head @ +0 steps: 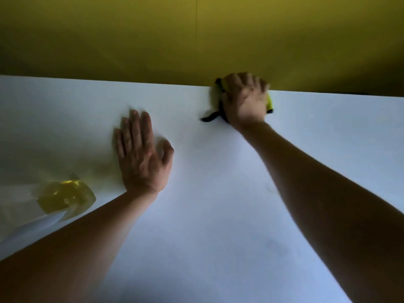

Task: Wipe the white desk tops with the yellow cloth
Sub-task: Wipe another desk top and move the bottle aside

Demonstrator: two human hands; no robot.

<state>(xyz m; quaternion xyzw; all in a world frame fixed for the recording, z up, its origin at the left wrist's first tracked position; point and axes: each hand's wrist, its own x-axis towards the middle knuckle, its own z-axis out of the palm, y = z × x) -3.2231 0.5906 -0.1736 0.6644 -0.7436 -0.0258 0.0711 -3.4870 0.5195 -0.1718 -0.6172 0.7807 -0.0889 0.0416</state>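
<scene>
A: Watching the right hand (246, 99) from here: its grip is bunched over the cloth (269, 103), pressed at the tabletop's (218, 204) far edge against the yellow panel (196, 40).

B: And the left hand (142, 153)?

A: Flat, fingers straight, holding nothing, near the middle of the tabletop. My worry is the far edge: I think a push further could send the cloth over it, if there is a gap there.

B: Anything else?

A: A black strip (209, 117) of the cloth trails loose. And the bottle (65, 196) lies near the left edge, beside the left forearm; a careless elbow might knock it.
</scene>
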